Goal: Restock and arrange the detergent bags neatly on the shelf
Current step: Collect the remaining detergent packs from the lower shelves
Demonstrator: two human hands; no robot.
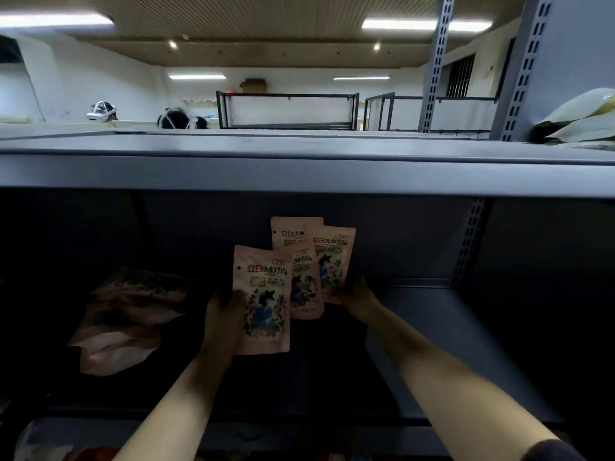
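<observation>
Under the top shelf board (299, 174), left hand (223, 322) gripping front detergent bag (263, 301), right hand (357, 299) pinching the rightmost bag (332, 264); pouches looking light, floppy, slick, so edge holds are suiting them best.

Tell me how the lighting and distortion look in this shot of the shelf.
Head view: ceiling lights blow out to glare; the shelf interior is deeply shadowed, so the pile of bags at left is murky; the held pink bags read clearly; wide-angle bends the shelf edge.

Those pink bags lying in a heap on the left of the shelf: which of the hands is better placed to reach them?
Probably the left hand: it is nearer the heap of bags, though it grips the front bag. The right hand is farther away, holding another bag.
</observation>
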